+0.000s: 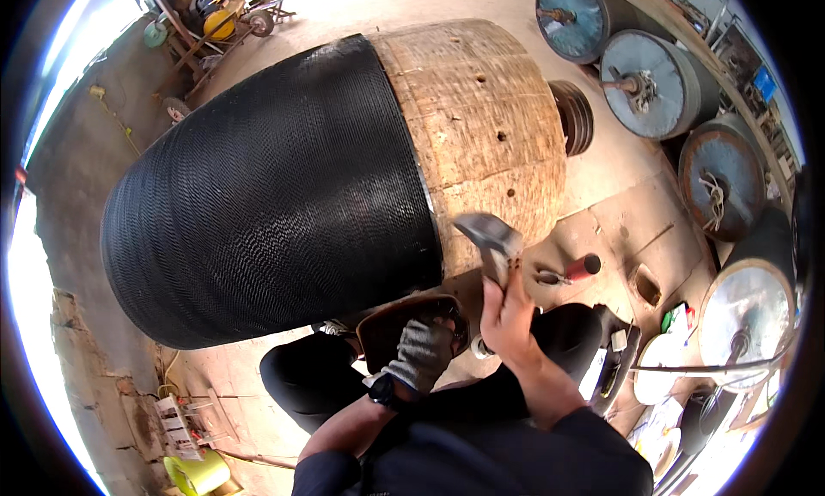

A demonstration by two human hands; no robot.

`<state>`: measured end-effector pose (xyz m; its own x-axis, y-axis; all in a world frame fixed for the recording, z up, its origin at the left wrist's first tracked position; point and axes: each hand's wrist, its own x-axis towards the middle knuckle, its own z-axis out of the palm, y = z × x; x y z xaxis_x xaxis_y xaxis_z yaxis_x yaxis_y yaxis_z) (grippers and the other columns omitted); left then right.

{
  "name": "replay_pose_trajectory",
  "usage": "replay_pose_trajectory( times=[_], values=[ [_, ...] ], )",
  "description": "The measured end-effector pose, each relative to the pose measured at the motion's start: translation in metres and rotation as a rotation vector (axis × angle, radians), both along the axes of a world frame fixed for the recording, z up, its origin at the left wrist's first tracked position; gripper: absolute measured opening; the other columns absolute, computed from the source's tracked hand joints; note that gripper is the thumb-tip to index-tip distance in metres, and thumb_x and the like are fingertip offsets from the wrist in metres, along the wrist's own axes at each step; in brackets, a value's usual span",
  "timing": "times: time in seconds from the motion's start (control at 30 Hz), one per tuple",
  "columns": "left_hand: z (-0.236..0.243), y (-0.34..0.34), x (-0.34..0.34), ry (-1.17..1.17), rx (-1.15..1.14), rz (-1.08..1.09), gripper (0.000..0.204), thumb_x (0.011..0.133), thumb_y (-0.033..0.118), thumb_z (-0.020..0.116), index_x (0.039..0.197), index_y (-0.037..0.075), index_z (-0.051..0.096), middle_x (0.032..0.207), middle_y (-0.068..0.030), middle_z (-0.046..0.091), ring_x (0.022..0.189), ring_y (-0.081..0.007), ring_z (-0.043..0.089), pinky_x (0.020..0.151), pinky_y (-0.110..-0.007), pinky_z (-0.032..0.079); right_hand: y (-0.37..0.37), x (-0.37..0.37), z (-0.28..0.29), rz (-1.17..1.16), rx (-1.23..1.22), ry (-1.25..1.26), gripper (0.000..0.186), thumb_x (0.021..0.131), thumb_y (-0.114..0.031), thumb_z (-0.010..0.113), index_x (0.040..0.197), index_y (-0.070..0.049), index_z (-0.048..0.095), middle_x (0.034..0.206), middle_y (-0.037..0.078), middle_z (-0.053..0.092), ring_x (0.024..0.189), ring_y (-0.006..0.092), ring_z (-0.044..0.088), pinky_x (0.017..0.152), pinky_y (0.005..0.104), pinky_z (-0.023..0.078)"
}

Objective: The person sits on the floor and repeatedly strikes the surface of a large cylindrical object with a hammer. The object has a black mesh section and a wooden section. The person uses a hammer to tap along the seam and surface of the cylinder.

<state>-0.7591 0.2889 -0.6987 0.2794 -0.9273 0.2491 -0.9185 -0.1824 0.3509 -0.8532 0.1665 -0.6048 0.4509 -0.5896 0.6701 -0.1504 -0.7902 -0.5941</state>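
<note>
Black rubber (275, 186), all fine ridges, wraps the left part of a big drum (468, 109) lying on its side right in front of the person. The right part is bare wood (447, 75) with 3 dark holes in it, and a grooved pulley (574, 118) pokes out at that end. The right hand (507, 320) is bare and wrapped around a hammer (488, 234). It's held up with the head over the wood's near side from this view, just right of the rubber's edge. Can't tell if it's touching, and it's a bit blurry anyway.

Left hand's (423, 352) got a grey glove on, plus a dark watch (381, 390) at the wrist. It's over a dark tray (375, 337) by the lap, fingers bent down at the right side. Honestly can't tell if it's pinching anything in there.

Just right of the hammer there's a red can (583, 266) on the floor (623, 212). Further right, 4 more drums (644, 79) run in a row, and a yellow-green bucket (198, 472) is at lower left.
</note>
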Motion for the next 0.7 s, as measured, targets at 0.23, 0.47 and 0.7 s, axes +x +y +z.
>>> replay_pose_trajectory(
  times=[0.23, 0.47, 0.7],
  values=[
    [-0.031, -0.006, -0.009, -0.120, -0.035, 0.076, 0.020, 0.086, 0.014, 0.054, 0.074, 0.002, 0.064, 0.059, -0.0125, 0.056, 0.053, -0.0243, 0.055, 0.038, -0.039, 0.039, -0.001, 0.011, -0.011, -0.040, -0.015, 0.170, 0.022, 0.098, -0.015, 0.056, 0.105, 0.005, 0.053, 0.068, 0.022, 0.060, 0.059, 0.0421, 0.060, 0.051, 0.0424, 0.047],
    [-0.015, -0.010, -0.018, -0.356, 0.070, 0.100, 0.019, 0.089, 0.013, 0.052, 0.079, 0.002, 0.063, 0.057, -0.0109, 0.055, 0.052, -0.0261, 0.055, 0.038, -0.041, 0.039, -0.004, 0.010, -0.020, -0.148, -0.080, 0.358, 0.023, 0.101, -0.019, 0.051, 0.105, 0.004, 0.051, 0.065, 0.020, 0.058, 0.058, 0.0345, 0.064, 0.049, 0.0376, 0.048],
    [-0.033, -0.015, -0.013, -0.200, -0.197, 0.258, 0.028, 0.098, 0.024, 0.048, 0.084, 0.004, 0.060, 0.068, -0.0137, 0.058, 0.056, -0.0300, 0.057, 0.046, -0.046, 0.045, 0.009, -0.004, -0.005, 0.155, 0.015, -0.321, 0.027, 0.103, -0.021, 0.045, 0.092, 0.003, 0.051, 0.066, 0.004, 0.049, 0.053, 0.0120, 0.043, 0.050, 0.0259, 0.039]
  ],
)
